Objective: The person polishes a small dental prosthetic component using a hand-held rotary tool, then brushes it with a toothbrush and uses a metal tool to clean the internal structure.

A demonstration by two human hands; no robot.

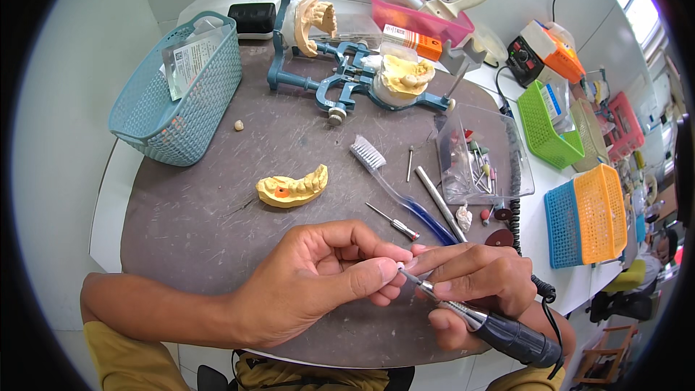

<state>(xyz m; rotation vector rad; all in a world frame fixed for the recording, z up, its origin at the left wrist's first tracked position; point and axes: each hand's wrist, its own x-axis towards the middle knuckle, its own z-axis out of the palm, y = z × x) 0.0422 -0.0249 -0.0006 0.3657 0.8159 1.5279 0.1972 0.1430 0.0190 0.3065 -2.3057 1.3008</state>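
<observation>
My left hand [318,286] pinches a small white tooth-like piece [400,266], probably a dental crown, between thumb and fingertips, which partly hide it. In my right hand [489,275] is a dental handpiece [517,337] with a black body and metal nose, held like a pen. Its thin bur tip reaches the white piece; I cannot tell if they touch. Fingertips of both hands meet there. Beyond them lies a yellow partial dental model [293,188] with an orange-red spot. A small screwdriver [394,221] and a blue-handled brush [394,188] lie just past my hands.
A blue articulator [347,76] with plaster jaw models stands at the back. A blue basket [177,112] is at left, a clear box [474,195] of burs at right. A loose tooth piece [239,125] lies near the basket. The handpiece's coiled cord [515,224] runs along the right.
</observation>
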